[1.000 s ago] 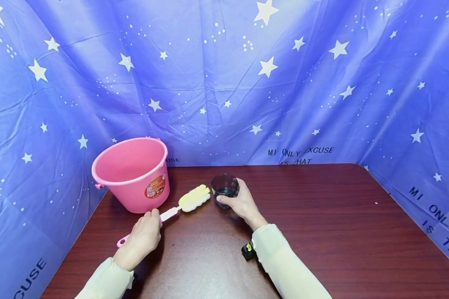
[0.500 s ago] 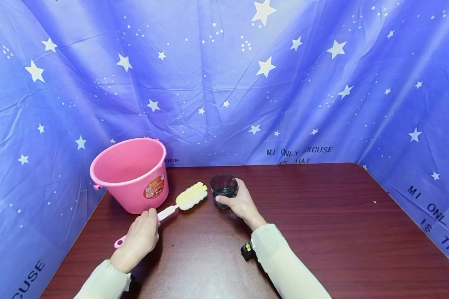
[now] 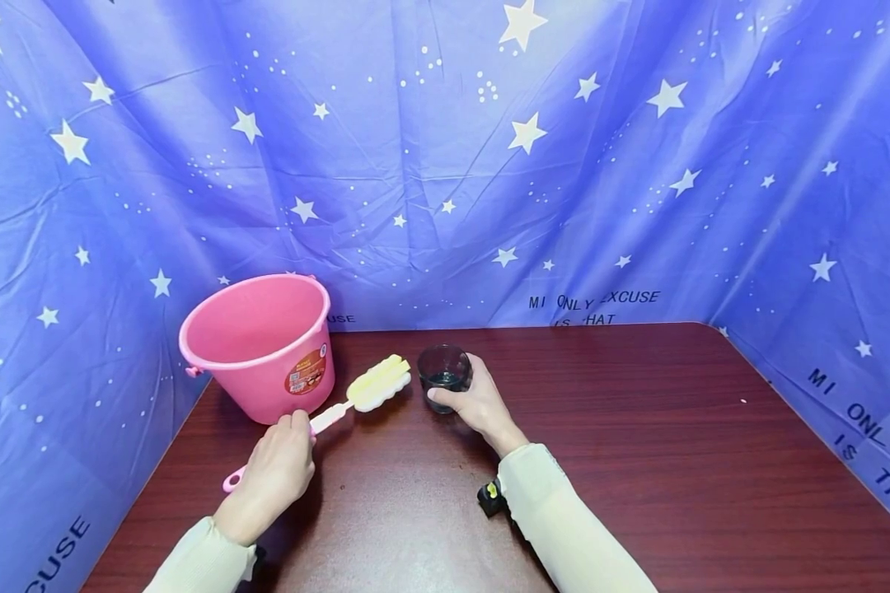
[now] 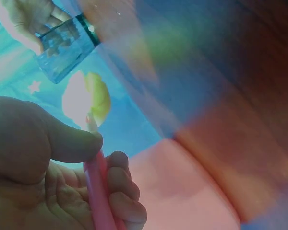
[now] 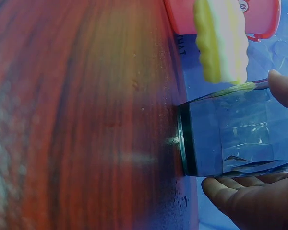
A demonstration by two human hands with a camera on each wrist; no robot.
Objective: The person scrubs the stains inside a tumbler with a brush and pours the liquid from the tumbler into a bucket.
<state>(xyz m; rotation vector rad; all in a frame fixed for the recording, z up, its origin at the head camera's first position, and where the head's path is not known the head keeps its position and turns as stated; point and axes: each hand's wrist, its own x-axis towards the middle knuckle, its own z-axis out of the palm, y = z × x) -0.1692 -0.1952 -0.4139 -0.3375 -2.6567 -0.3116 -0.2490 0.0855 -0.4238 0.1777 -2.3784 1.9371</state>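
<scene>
My left hand (image 3: 278, 465) grips the pink handle of a sponge bottle brush (image 3: 378, 384), thumb along one side and fingers curled round it in the left wrist view. The brush's yellow-and-white sponge head (image 5: 222, 40) points toward a dark, clear drinking glass (image 3: 443, 379) and stays a little apart from it. My right hand (image 3: 482, 405) holds that glass upright from its right side, thumb in front and fingers behind. In the right wrist view the glass (image 5: 240, 134) has its thick base at the tabletop.
A pink bucket (image 3: 259, 387) with an orange label stands at the back left, just beyond my left hand. The dark red wooden table (image 3: 638, 436) meets a blue star-patterned curtain (image 3: 415, 165) at the back and sides. A black wrist device (image 3: 491, 498) hangs beneath my right sleeve.
The brush head has lifted slightly and shifted a little left, with my left hand drifting slightly left too. My right hand and the glass stay nearly still.
</scene>
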